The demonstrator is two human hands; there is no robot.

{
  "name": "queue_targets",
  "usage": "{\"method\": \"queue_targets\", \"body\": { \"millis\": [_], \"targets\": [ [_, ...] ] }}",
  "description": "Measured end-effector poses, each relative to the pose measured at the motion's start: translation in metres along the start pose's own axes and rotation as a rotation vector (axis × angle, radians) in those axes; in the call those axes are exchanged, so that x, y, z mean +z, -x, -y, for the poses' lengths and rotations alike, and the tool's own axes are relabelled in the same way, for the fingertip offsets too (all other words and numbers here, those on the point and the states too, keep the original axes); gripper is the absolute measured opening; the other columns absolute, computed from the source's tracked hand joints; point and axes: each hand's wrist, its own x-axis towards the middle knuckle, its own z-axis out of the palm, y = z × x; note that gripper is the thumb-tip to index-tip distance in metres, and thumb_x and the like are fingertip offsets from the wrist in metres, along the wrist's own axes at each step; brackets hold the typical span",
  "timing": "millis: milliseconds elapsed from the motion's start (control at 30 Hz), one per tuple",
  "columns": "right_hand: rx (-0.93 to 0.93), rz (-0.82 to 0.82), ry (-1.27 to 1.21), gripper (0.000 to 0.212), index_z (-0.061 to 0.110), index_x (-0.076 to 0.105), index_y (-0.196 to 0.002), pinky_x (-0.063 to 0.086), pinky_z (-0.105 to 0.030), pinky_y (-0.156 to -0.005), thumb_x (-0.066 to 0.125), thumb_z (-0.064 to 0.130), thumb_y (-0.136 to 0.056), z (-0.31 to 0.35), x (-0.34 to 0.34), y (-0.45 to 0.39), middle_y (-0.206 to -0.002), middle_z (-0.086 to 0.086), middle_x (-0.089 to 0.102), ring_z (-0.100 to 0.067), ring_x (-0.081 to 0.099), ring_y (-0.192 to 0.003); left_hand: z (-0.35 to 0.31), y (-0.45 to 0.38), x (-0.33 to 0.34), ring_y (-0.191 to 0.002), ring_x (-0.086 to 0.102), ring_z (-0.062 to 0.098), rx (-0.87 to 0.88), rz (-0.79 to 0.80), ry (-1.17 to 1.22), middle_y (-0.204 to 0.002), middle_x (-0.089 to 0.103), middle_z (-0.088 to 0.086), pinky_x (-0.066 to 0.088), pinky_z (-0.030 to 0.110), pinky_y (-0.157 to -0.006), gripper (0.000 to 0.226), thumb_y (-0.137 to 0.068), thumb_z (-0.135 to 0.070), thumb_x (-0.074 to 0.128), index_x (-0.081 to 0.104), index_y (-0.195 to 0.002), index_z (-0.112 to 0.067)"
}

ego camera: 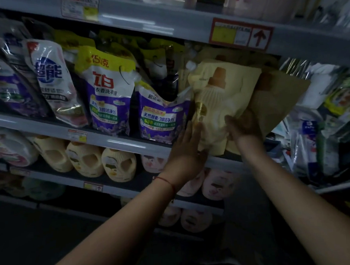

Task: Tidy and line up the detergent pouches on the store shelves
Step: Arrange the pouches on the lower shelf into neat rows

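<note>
A pale yellow detergent pouch (221, 101) with a bottle picture stands on the middle shelf (113, 139), tilted to the left. My left hand (188, 148) lies flat against its lower left side, fingers straight. My right hand (243, 126) grips its lower right edge. More yellow pouches (279, 98) lean behind it to the right. To its left stand two purple-and-yellow pouches (163, 116) (109, 91), then a white and blue pouch (51, 78) leaning left.
The upper shelf edge (164, 25) carries a red price tag (241, 34). Cream jugs (86, 159) and pink bottles (215, 183) fill the lower shelves. A cluttered rack of packaged goods (321, 124) stands at the right. The floor below is dark.
</note>
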Motion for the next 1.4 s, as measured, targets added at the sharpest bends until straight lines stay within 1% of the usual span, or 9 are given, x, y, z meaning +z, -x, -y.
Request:
{"method": "queue_targets", "body": {
  "millis": [133,233,367,533,667,900,1100,1267,1400],
  "targets": [
    [0.113,0.011,-0.071,0.036,0.011,0.065,-0.114,0.053,-0.033,-0.066,0.065,0.037,-0.088,0.001,-0.003,-0.026,-0.091,-0.009,0.067,-0.017,0.062,-0.073,-0.003,-0.008,0.013,-0.15,0.02,0.019,-0.025,0.02,0.133,-0.166,-0.006,-0.011,0.03,0.042,-0.118,0.068,-0.101,-0.035,0.05,0.012,-0.157,-0.037],
    [0.04,0.046,-0.134,0.028,0.0,0.065,-0.1,0.048,-0.022,-0.057,0.063,0.027,-0.093,-0.006,-0.018,-0.03,-0.078,-0.009,0.063,-0.013,0.058,-0.064,-0.007,-0.002,0.025,-0.14,0.038,0.011,-0.061,-0.106,0.349,-0.162,0.026,-0.013,0.04,0.037,-0.112,0.058,-0.1,-0.026,0.051,0.029,-0.153,-0.036],
    [0.02,0.095,-0.245,0.017,0.005,0.066,-0.096,0.049,-0.024,-0.061,0.063,0.021,-0.094,-0.018,-0.036,-0.04,-0.066,0.0,0.062,-0.008,0.059,-0.059,-0.014,-0.02,0.02,-0.112,0.057,0.01,-0.16,-0.346,0.442,-0.124,0.06,-0.006,0.05,0.035,-0.092,0.029,-0.102,-0.022,0.05,0.054,-0.131,-0.024],
    [0.025,0.22,-0.265,0.02,0.003,0.063,-0.105,0.051,-0.025,-0.065,0.061,0.02,-0.095,-0.022,-0.048,-0.049,-0.072,-0.004,0.062,-0.018,0.061,-0.071,-0.02,-0.055,0.008,-0.12,0.054,0.019,-0.188,-0.439,0.403,-0.129,0.058,0.004,0.043,0.034,-0.103,0.04,-0.104,-0.025,0.045,0.052,-0.14,-0.009],
    [0.01,0.292,-0.319,0.021,-0.001,0.062,-0.111,0.055,-0.031,-0.073,0.057,0.013,-0.097,-0.026,-0.054,-0.056,-0.083,-0.01,0.061,-0.023,0.059,-0.079,-0.014,-0.077,0.002,-0.121,0.058,0.026,-0.241,-0.311,0.335,-0.134,0.062,0.01,0.046,0.04,-0.103,0.041,-0.105,-0.027,0.038,0.052,-0.143,-0.017],
    [-0.041,0.311,-0.197,0.02,0.002,0.065,-0.105,0.055,-0.029,-0.071,0.058,0.019,-0.097,-0.025,-0.053,-0.056,-0.083,-0.013,0.065,-0.023,0.064,-0.079,-0.007,-0.087,-0.004,-0.092,0.059,0.014,-0.235,-0.251,0.292,-0.103,0.067,0.004,0.048,0.03,-0.079,0.024,-0.103,-0.018,0.046,0.069,-0.107,-0.01],
    [-0.023,0.187,-0.189,0.019,0.008,0.067,-0.088,0.055,-0.028,-0.068,0.059,0.022,-0.096,-0.019,-0.044,-0.054,-0.081,-0.014,0.065,-0.021,0.065,-0.075,0.009,-0.069,-0.003,-0.083,0.063,0.022,-0.333,-0.458,0.237,-0.092,0.067,0.003,0.055,0.046,-0.076,0.02,-0.1,-0.029,0.046,0.063,-0.098,-0.018],
    [-0.052,0.115,-0.128,0.022,0.013,0.065,-0.077,0.054,-0.053,-0.085,0.059,0.027,-0.093,-0.014,-0.033,-0.055,-0.077,-0.012,0.067,-0.029,0.066,-0.08,0.012,-0.053,-0.003,-0.076,0.063,0.018,-0.351,-0.587,0.317,-0.084,0.066,-0.002,0.056,0.047,-0.072,0.019,-0.1,-0.03,0.045,0.062,-0.095,-0.022],
    [-0.116,0.139,-0.071,0.029,0.023,0.059,-0.123,0.056,-0.041,-0.08,0.058,0.028,-0.094,-0.015,-0.035,-0.038,-0.102,0.006,0.066,-0.014,0.065,-0.093,0.004,-0.023,0.015,-0.108,0.055,0.019,-0.075,-0.513,0.057,-0.122,0.058,0.004,0.052,0.041,-0.089,0.035,-0.095,-0.025,0.06,0.053,-0.129,-0.021]
  ]
}}
